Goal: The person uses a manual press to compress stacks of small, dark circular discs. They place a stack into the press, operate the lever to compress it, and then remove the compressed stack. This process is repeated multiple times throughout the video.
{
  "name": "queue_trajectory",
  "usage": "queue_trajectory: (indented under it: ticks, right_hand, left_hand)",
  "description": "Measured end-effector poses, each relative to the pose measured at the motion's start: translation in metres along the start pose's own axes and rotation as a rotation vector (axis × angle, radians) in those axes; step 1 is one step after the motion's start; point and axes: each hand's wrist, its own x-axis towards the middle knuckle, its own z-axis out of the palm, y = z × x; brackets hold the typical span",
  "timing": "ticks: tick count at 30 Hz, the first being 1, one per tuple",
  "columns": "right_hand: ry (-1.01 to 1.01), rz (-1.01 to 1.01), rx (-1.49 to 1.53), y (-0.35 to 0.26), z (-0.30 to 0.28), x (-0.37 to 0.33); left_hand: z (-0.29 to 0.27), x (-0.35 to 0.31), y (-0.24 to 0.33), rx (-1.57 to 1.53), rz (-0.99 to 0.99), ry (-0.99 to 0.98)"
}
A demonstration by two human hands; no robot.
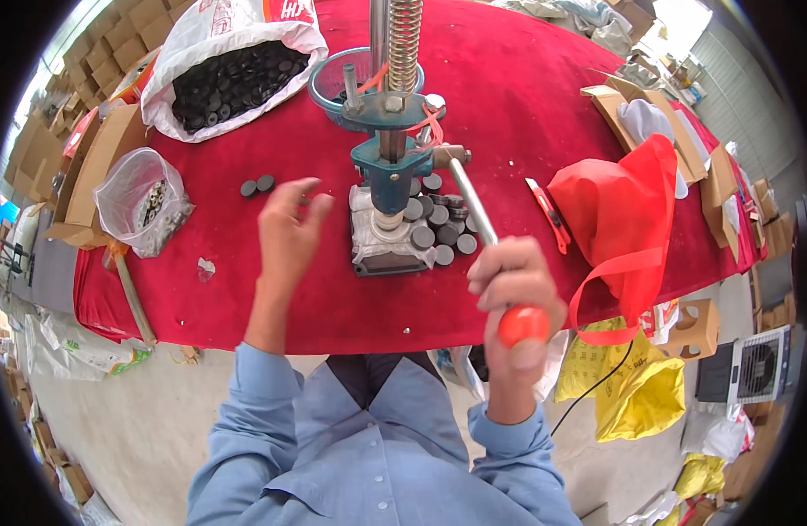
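Observation:
A dark green hand press with a tall spring stands on the red-covered table in front of me. My right hand is wrapped round the press lever, near the red ball knob at its end. To the left of the press, my left hand hovers over the cloth, thumb and fingers apart, holding nothing. Two black round discs lie just beyond its knuckles. More dark discs are heaped against the press's right side. The press ram comes down on the plastic-wrapped base; what lies under it is hidden.
A white sack of black discs lies at the far left, beside a blue basket behind the press. A clear bag of small metal parts and a hammer are at left. A utility knife and red bag lie right.

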Motion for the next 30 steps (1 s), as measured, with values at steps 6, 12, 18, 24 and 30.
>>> queue_trajectory:
  ticks: [6, 12, 18, 24, 30]
  right_hand:
    - [0.034, -0.09, 0.043, 0.024, 0.003, -0.029]
    - [-0.002, -0.072, 0.018, 0.017, 0.0, -0.018]
    - [0.011, -0.085, 0.041, 0.025, -0.001, -0.031]
    - [0.027, -0.1, 0.042, 0.027, 0.002, -0.03]
    - [-0.02, 0.001, -0.011, 0.003, -0.002, -0.008]
  left_hand:
    - [-0.032, 0.031, -0.078, 0.741, -0.14, -0.015]
    - [-0.026, 0.033, -0.13, 0.598, -0.092, -0.108]
    - [-0.018, 0.02, -0.108, 0.348, 0.075, -0.02]
    - [-0.02, 0.002, -0.059, 0.342, 0.236, -0.024]
    - [0.004, -0.025, 0.001, -0.033, 0.101, -0.099]
